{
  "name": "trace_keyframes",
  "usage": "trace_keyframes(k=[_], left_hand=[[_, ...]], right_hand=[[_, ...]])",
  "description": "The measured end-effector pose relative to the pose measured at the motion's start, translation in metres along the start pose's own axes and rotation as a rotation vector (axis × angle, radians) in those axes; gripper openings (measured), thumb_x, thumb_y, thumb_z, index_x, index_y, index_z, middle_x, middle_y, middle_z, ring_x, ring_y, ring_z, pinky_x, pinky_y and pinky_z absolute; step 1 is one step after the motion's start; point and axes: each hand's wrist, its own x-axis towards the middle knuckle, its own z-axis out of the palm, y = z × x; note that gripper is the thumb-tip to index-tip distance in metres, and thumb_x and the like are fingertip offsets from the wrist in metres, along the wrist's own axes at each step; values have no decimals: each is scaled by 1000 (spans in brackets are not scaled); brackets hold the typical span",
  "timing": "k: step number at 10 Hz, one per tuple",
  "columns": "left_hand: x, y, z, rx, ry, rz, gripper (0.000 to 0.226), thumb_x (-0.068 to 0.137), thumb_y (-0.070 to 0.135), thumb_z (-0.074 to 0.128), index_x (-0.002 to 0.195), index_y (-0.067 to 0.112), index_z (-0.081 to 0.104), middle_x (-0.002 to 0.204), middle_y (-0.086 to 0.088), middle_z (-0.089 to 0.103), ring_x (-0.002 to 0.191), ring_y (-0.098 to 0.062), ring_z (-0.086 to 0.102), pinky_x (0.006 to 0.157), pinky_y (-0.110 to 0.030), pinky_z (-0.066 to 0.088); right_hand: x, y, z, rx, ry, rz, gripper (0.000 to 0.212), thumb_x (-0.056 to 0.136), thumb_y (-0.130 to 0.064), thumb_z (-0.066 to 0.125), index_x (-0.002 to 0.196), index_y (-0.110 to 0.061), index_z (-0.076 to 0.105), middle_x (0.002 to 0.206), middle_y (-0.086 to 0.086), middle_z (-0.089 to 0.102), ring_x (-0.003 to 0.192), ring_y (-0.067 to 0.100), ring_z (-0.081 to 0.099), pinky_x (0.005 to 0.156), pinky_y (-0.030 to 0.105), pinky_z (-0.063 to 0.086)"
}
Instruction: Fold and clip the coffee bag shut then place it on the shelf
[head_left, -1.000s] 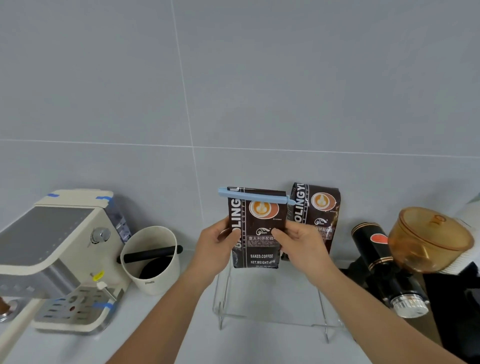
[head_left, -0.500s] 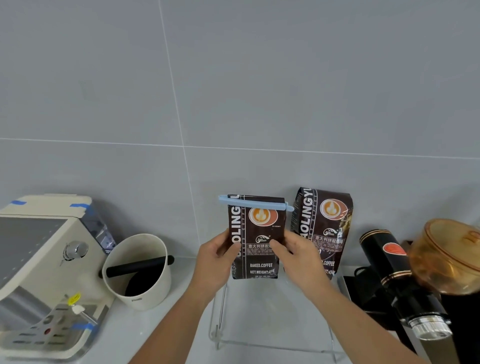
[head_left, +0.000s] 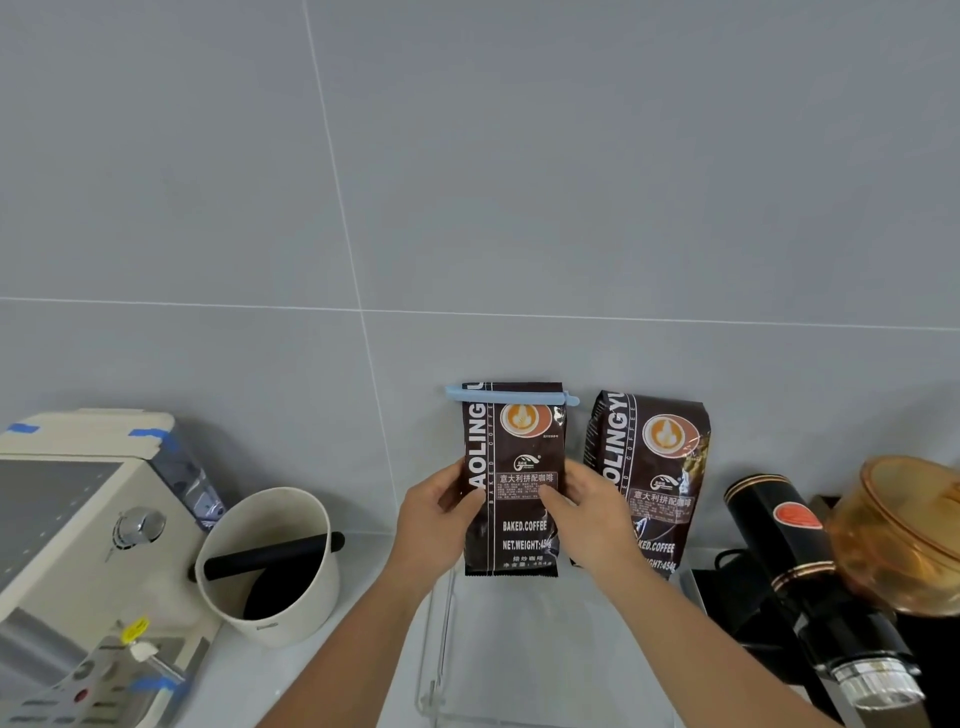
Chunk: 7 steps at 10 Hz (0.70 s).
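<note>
Head view: both hands (head_left: 436, 525) (head_left: 592, 519) grip clipped coffee bag (head_left: 511, 499); fingertips hidden behind.

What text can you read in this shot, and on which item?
Clipped bag: "AOLING", cut off by the blue clip.
Same bag: "BAKED.COFFEE".
Same bag: "NET.WEIGHT:45", end hidden.
Same bag: Chinese line "意大利拼配咖啡"; fine print below too small.
Second bag: "OLINGYU", partly hidden.
Second bag: "KED.COFFEE", "IGHT:454".
Grinder red label: unreadable.

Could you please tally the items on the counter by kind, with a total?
Coffee bags: 2 (clipped coffee bag, second coffee bag)
Blue bag clip: 1
Espresso machine: 1
Knock box: 1
Coffee grinder: 1
Clear shelf: 1
Total: 7
</note>
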Motion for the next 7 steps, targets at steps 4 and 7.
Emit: trace_keyframes(k=[4, 7], left_hand=[[-1, 13, -4, 178, 62, -23, 38, 87, 5, 64, 93, 42, 70, 86, 24, 75, 83, 2, 70, 68, -15, 54], [-28, 48, -26, -129, 67, -159, 23, 90, 19, 65, 113, 17, 68, 98, 1, 76, 93, -17, 71, 81, -33, 56]], right_hand=[[-5, -9, -3, -29, -19, 22, 30, 89, -12, 60, 103, -39, 66, 102, -14, 72, 99, 5, 66, 95, 41, 53], [-34, -47, -32, 230, -112, 63, 30, 94, -24, 55, 80, -43, 74, 89, -15, 77, 87, 0, 70, 81, 24, 54]])
